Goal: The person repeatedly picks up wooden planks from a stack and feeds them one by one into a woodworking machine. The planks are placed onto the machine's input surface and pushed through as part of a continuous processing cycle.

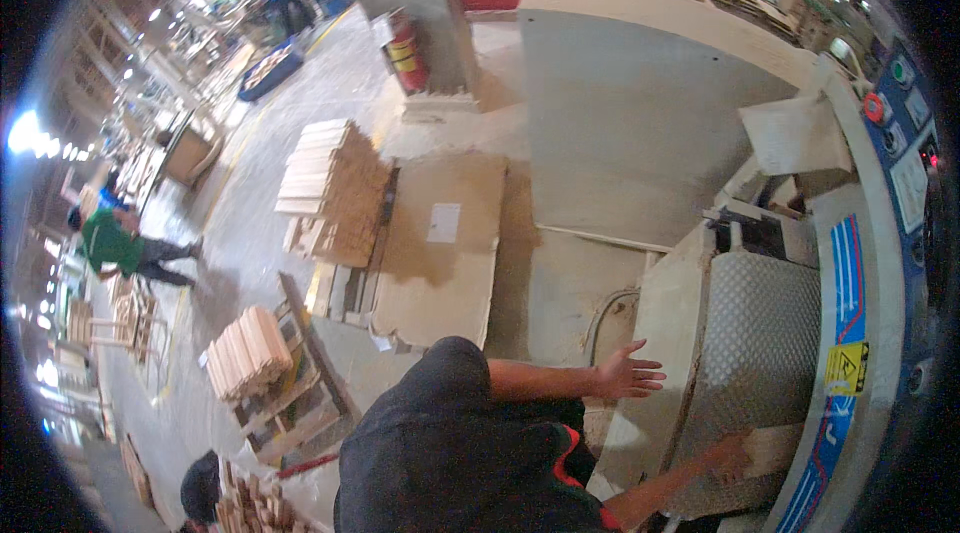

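The left hand (630,371) has its grip wide, fingers spread and holding nothing, over the pale, smooth machine side panel (660,333) just beside the long near edge of the belt (755,333). The belt is grey and rubbery-looking, with a close pattern of small raised diamonds. Towards its lower end, by the far edge next to the machine frame, lies a flat, straight-sided wooden board (775,451), pale brown. The right hand (732,458) is on the board's near end; I cannot tell whether its grip is closed around the wood.

On the frame runs a blue strip (848,278) with white and red lines, bearing a square yellow label (847,368) with a black warning triangle; its print is too small to read. A white paper sheet (445,223) lies on a flat, dusty brown panel (435,273).
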Demonstrator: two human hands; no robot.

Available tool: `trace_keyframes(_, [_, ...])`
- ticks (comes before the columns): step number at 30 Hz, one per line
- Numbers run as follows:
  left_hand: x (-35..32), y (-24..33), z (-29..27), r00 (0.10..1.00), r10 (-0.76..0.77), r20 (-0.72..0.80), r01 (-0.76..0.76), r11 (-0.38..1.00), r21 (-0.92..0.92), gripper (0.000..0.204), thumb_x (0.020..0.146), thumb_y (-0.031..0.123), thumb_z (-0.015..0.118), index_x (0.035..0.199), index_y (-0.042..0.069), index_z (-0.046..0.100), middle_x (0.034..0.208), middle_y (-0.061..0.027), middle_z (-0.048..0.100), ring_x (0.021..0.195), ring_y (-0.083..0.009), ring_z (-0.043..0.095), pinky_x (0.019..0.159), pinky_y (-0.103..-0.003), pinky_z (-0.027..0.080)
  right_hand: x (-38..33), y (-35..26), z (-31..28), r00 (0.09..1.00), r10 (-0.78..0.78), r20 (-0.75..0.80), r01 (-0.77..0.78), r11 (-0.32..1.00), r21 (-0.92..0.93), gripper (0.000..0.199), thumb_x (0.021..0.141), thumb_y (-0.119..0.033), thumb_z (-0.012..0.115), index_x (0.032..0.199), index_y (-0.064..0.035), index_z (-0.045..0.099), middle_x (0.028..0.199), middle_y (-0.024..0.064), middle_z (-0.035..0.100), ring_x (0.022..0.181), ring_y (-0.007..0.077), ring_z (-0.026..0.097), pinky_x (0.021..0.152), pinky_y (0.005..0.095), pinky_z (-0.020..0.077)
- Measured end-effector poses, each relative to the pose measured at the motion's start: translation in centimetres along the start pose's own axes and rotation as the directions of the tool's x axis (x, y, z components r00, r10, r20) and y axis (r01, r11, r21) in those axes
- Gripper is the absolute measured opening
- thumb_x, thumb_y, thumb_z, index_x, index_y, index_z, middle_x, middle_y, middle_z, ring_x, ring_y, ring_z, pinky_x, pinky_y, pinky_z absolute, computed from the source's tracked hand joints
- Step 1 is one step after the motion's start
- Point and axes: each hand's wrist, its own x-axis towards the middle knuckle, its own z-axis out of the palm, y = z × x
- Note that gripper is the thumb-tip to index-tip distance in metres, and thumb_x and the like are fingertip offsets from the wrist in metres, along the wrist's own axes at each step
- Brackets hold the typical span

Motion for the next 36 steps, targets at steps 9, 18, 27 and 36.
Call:
trace_keyframes(9, [-1.2,-1.5,0.5,0.998,0.019,-0.055,-0.015,0.997,0.069,0.077,0.079,0.065,0.049,0.134,0.011,0.04,0.122,-0.01,0.053,0.1,-0.0301,0.056,0.087,-0.044,0.04,-2.2,2.7,0.4,0.964,-0.237,-0.119,0.251,0.961,0.113,0.041,0.072,-0.032,0.064,0.099,-0.0044,0.051,0.098,0.0202,0.052,0.093,0.0369,0.049,0.082,0.0467,0.0394])
trace_keyframes(18, [1.7,-3.8,-1.0,0.977,-0.202,-0.065,0.212,0.939,0.269,0.061,0.083,0.056,0.052,0.126,0.014,0.047,0.12,-0.0088,0.056,0.095,-0.0284,0.059,0.083,-0.041,0.045,-14.2,9.5,-3.7,0.804,-0.56,-0.201,0.582,0.671,0.46,0.021,0.076,-0.02,0.063,0.086,-0.0029,0.058,0.086,0.0169,0.058,0.083,0.0339,0.055,0.076,0.0433,0.0432])
trace_keyframes(27, [5.2,-17.0,-3.2,0.56,-0.605,-0.566,0.74,0.058,0.67,0.043,0.088,0.046,0.05,0.116,0.014,0.05,0.107,-0.0078,0.06,0.086,-0.0258,0.061,0.071,-0.038,0.05,-27.4,23.1,-1.8,0.974,-0.07,0.217,-0.059,0.843,0.535,0.021,0.073,-0.02,0.068,0.068,-0.0018,0.057,0.065,0.0159,0.058,0.062,0.032,0.057,0.061,0.0399,0.0457])
trace_keyframes(36, [4.2,-34.6,-0.5,0.319,-0.788,-0.526,0.573,-0.282,0.77,0.036,0.093,0.035,0.044,0.122,0.013,0.049,0.105,-0.007,0.062,0.082,-0.0206,0.063,0.067,-0.033,0.052,-27.4,40.9,-9.6,0.657,0.754,-0.003,-0.506,0.444,0.739,0.033,0.071,-0.029,0.074,0.068,-0.0023,0.055,0.061,0.0107,0.058,0.057,0.0211,0.056,0.057,0.0356,0.0451])
